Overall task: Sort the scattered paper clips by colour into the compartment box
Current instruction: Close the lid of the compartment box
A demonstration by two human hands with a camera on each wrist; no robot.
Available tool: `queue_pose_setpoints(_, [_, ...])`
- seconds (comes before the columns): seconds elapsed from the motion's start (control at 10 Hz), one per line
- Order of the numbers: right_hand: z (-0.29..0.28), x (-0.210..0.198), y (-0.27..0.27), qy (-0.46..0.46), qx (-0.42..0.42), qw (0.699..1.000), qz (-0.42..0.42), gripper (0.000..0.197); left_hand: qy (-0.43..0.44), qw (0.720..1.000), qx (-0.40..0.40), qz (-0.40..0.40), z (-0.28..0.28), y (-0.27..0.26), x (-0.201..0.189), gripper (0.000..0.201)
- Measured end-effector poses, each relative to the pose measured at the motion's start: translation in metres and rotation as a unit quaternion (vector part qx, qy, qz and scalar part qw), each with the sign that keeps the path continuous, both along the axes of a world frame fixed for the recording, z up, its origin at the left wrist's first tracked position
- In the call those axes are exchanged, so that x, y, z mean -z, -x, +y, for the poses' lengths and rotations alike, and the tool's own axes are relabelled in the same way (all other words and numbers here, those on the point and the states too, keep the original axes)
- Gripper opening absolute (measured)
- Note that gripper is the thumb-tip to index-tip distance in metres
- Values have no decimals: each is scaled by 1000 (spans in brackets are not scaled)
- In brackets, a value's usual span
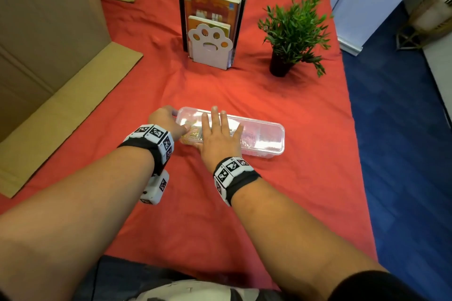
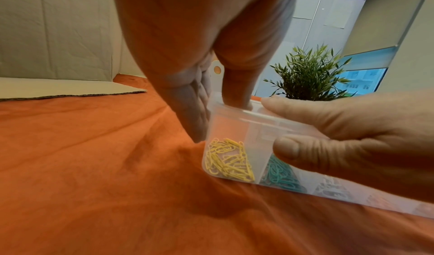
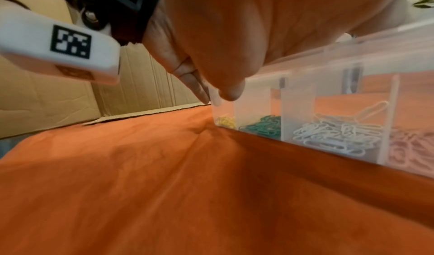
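Observation:
A clear compartment box (image 1: 259, 138) lies crosswise on the red cloth, its lid down. Through its wall I see yellow clips (image 2: 227, 160), green clips (image 2: 279, 173), white clips (image 3: 335, 134) and pink clips (image 3: 413, 147), each colour in its own compartment. My left hand (image 1: 163, 121) grips the box's left end, its fingers (image 2: 190, 114) curled down round the corner. My right hand (image 1: 219, 134) lies flat on the lid with straight fingers, and its thumb (image 2: 303, 153) rests against the near wall. I see no loose clips on the cloth.
Behind the box stand a paw-shaped bookend with books (image 1: 210, 39) and a potted plant (image 1: 291, 32). A big cardboard box (image 1: 49, 56) with open flaps fills the left side. The table's right edge (image 1: 352, 110) drops to blue floor.

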State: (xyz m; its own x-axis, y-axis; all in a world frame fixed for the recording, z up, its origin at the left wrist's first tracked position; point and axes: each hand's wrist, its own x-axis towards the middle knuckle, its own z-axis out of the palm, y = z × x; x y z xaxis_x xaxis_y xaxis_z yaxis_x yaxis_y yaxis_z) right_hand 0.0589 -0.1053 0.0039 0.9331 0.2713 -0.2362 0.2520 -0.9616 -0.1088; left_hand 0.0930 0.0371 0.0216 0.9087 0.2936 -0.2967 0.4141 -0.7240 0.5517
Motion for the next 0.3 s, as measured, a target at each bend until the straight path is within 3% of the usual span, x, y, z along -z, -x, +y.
queue_pose_setpoints(0.2, [-22, -19, 0, -44, -50, 996, 65, 77, 26, 999, 5, 37, -1, 1, -10, 46])
queue_pose_setpoints(0.3, [-52, -38, 27, -64, -73, 992, 81, 73, 101, 994, -27, 44, -1, 4, -23, 66])
